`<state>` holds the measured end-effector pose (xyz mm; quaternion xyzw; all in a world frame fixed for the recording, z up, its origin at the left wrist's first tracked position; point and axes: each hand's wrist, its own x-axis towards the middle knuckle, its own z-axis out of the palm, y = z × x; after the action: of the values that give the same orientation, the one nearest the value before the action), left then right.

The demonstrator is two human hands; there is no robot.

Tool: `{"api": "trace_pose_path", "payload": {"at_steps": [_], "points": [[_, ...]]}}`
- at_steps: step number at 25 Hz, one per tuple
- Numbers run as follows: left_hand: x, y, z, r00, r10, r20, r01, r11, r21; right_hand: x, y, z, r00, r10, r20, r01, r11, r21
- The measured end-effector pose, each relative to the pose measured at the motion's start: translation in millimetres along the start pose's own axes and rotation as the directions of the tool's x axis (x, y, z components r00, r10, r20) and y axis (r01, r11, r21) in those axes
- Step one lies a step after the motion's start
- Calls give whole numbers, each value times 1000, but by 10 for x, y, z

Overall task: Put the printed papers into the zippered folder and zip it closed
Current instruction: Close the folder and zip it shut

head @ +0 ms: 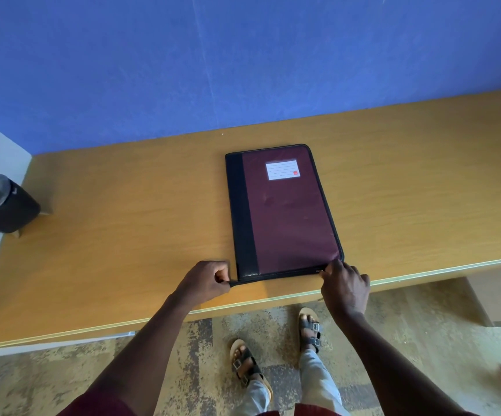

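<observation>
A maroon zippered folder (285,211) with a black spine strip and a white label lies closed and flat on the wooden desk (123,229), near its front edge. My left hand (205,283) pinches the black zipper tail that sticks out at the folder's near left corner. My right hand (343,286) grips the zipper pull at the near right corner. No printed papers are in sight.
A dark pot with a green plant (1,202) stands at the desk's far left. A blue wall (243,61) rises behind the desk. Patterned carpet and my sandalled feet (276,349) show below the front edge.
</observation>
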<state>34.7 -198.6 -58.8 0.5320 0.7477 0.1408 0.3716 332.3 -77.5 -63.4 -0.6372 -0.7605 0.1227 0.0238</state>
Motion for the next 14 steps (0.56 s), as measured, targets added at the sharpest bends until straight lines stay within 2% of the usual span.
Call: {"api": "trace_pose_path", "payload": {"at_steps": [5, 8, 11, 14], "points": [[19, -15, 17, 1000, -14, 9, 14, 1000, -4, 235, 314, -130, 998, 51, -22, -51, 999, 3], [49, 34, -16, 997, -50, 53, 50, 999, 1, 457, 390, -220, 1000, -8, -17, 8, 1000, -4], [126, 142, -84, 982, -151, 110, 152, 988, 1, 598, 456, -263, 993, -112, 29, 112, 994, -9], [310, 307, -141, 974, -226, 10, 223, 969, 107, 678, 525, -246, 985, -170, 38, 170, 985, 10]]}}
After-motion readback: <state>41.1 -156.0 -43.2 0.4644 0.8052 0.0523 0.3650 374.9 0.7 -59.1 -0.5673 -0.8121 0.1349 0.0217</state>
